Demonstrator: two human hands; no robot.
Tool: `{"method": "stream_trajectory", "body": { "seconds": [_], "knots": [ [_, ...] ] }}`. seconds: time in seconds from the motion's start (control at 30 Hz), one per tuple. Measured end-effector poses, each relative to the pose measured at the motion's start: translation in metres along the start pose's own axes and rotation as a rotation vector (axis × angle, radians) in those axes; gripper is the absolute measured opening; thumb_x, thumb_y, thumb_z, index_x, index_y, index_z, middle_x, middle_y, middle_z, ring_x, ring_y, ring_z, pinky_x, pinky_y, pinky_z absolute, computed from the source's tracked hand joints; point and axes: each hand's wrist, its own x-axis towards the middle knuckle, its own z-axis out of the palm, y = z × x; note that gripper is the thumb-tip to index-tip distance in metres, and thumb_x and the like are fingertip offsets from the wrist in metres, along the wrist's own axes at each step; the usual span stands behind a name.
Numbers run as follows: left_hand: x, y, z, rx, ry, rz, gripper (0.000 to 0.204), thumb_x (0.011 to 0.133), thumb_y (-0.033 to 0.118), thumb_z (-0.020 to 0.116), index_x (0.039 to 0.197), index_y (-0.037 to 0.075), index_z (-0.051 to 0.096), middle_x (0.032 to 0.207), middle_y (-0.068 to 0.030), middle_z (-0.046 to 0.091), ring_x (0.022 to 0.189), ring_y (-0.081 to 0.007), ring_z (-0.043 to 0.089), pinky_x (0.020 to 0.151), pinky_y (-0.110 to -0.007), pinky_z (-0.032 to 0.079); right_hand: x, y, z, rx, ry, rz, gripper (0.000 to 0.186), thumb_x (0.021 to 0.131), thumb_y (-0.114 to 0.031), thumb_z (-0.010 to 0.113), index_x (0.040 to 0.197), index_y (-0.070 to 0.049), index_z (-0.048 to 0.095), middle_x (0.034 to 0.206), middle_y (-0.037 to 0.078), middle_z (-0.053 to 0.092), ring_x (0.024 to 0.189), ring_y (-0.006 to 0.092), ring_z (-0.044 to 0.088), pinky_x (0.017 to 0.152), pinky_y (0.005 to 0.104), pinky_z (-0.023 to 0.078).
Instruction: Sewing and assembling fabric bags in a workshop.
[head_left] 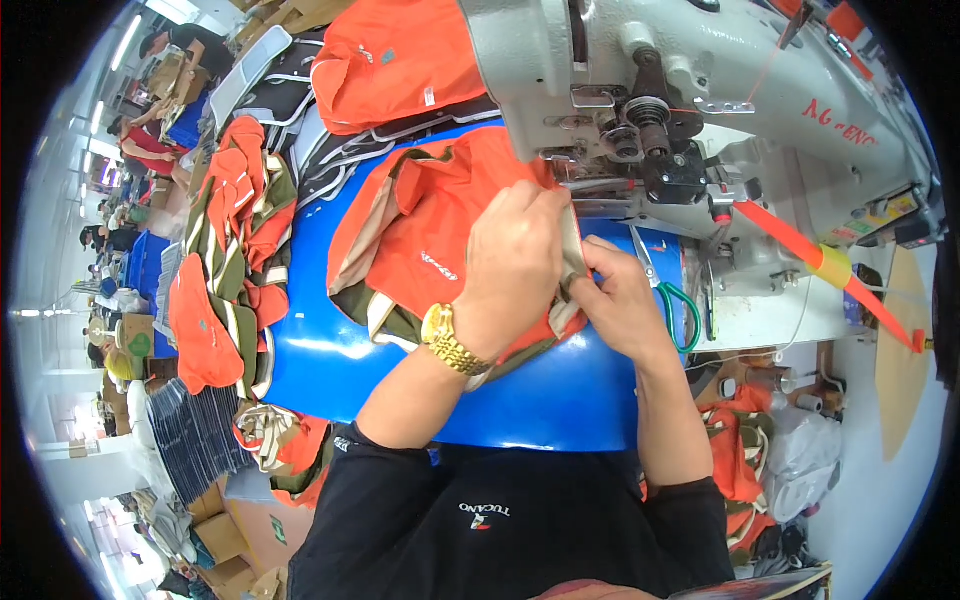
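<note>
An orange fabric bag piece (412, 228) with olive and beige edging lies on the blue work surface (330, 375). My left hand (520, 245), with a gold watch at the wrist, is closed on its upper right edge. Lower on that edge, my right hand (618, 300) pinches the beige binding between thumb and fingers. Both hands are right beside the needle area of a large grey sewing machine (535, 80). The fingertips of my left hand are partly hidden by its own back. Scissors with green handles (680, 318) lie to the right of my right hand.
More orange and olive pieces (215, 345) are heaped at the left. Another orange piece (400, 65) lies behind, on black panels with grey trim. An orange strap (785, 235) runs out from the machine's right side. Other people (150, 145) work far left.
</note>
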Motion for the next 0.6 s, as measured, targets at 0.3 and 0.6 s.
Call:
{"method": "stream_trajectory", "body": {
  "seconds": [0.3, 0.6],
  "knots": [
    [-0.015, -0.004, 0.0, -0.053, 0.076, -0.021, 0.02, 0.086, -0.005, 0.068, 0.105, 0.0, 0.071, 0.088, -0.0141, 0.066, 0.079, -0.0306, 0.066, 0.069, -0.041, 0.053, -0.003, -0.005, -0.001, -0.023, -0.007, 0.031, 0.017, 0.083, 0.0, 0.056, 0.095, 0.005, 0.065, 0.085, 0.018, 0.059, 0.08, 0.0364, 0.061, 0.071, 0.0434, 0.049],
    [-0.002, -0.004, 0.014, -0.094, 0.09, -0.052, 0.021, 0.084, -0.003, 0.072, 0.105, 0.0, 0.07, 0.093, -0.014, 0.069, 0.084, -0.0321, 0.068, 0.074, -0.041, 0.054, 0.001, 0.001, -0.002, -0.148, 0.03, -0.043, 0.013, 0.084, -0.001, 0.056, 0.093, 0.003, 0.065, 0.086, 0.02, 0.059, 0.079, 0.04, 0.06, 0.072, 0.0468, 0.049]
  ]
}}
